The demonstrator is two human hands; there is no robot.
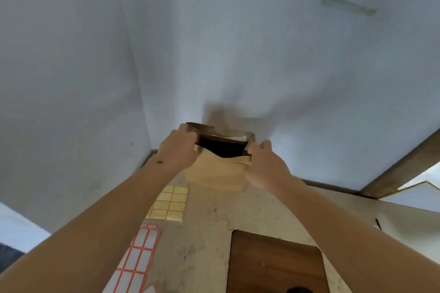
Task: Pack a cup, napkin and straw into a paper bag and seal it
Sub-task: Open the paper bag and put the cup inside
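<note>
At the far end of a pale, scuffed table, close against a white wall, a brown paper bag is stood upright with its mouth held open. Its left rim is gripped by the left hand and its right rim by the right hand, fingers curled round the paper on both sides. Something white is glimpsed inside the dark opening. Just before the bag, a sheet of yellow labels is laid flat; nearer, a sheet of white red-edged labels and a dark wooden board are seen.
</note>
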